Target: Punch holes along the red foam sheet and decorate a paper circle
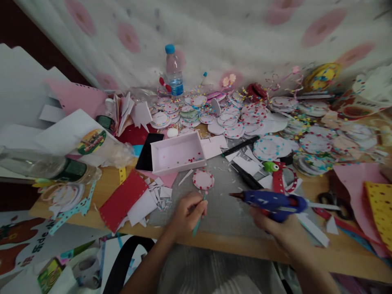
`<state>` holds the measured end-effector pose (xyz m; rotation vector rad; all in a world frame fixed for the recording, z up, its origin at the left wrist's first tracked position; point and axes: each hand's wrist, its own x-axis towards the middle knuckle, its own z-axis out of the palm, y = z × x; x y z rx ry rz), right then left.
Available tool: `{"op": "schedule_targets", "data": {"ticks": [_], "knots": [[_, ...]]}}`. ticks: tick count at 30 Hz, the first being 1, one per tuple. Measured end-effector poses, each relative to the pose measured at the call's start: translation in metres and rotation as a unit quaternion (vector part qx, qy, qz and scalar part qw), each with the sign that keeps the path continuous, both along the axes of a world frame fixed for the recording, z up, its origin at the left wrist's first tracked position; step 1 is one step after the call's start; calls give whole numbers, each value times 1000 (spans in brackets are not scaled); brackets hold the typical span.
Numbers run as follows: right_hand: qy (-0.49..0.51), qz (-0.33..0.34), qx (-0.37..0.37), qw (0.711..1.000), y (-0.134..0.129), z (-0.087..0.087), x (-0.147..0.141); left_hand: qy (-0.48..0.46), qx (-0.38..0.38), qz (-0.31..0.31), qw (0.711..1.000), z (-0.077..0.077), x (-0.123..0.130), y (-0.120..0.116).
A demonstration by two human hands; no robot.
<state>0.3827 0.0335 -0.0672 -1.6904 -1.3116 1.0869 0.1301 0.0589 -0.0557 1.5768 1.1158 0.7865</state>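
Note:
My right hand (272, 224) grips a blue hot glue gun (272, 201), its brown nozzle pointing left over the grey mat (220, 216). A white glue stick sticks out of the gun's rear. Near the table's front edge, my left hand (190, 212) is closed around a thin teal strip (197, 225) whose lower end hangs below the fingers. Just beyond that hand lies a small round white paper disc (203, 180) edged with red dots. Behind the disc stands an open white paper box (179, 154) with a few red bits inside.
Many decorated paper discs (234, 118) are heaped at the back, before a water bottle (174, 73). Scissors (335, 204) and pink paper (358, 196) lie at right. A black phone (149, 151), red card (124, 200) and paper scraps (161, 192) are at left.

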Motion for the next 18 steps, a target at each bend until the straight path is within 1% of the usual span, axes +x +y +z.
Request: {"op": "schedule_targets", "data": {"ticks": [1, 3, 5, 9, 12, 18], "knots": [[13, 9, -24, 1000, 6, 0, -15, -1, 5, -4, 1000, -2, 1, 0], [33, 33, -42, 998, 15, 2, -35, 2, 8, -7, 1000, -4, 0, 1], [39, 51, -35, 997, 19, 1, -44, -4, -3, -3, 1000, -4, 0, 1], [45, 50, -31, 997, 17, -4, -40, -27, -11, 0, 1000, -6, -2, 3], [28, 52, -34, 998, 17, -7, -38, -35, -13, 1, 999, -7, -2, 3], [15, 57, -20, 998, 22, -1, -41, -64, -14, 2, 998, -8, -2, 4]]}}
